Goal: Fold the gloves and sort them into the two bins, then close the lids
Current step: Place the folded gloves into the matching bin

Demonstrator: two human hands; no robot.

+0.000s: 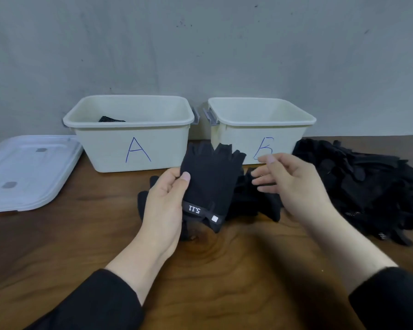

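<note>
Two black sleeves come in from the bottom edge, bare forearms reaching out over a brown wooden table. The left hand holds a black fingerless glove upright above the table, thumb pressed on its front face and the other fingers behind it; the glove's short finger ends point up and away, and its wrist strap, printed with white characters, hangs at the bottom. The right hand floats just beside the glove, fingers loosely spread and half curled, gripping nothing that can be seen. Beneath and between the two hands lie a few more black gloves on the tabletop. To the right spreads a large heap of black gloves, reaching the right edge of the view. On the left lies a flat white lid; whether a second lid sits under it cannot be told. Farther back, against a grey wall, stand two cream bins side by side, both uncovered. The bin marked A on the left has something dark and mesh-like showing inside. The bin marked B on the right shows only its inner walls from this angle.
</note>
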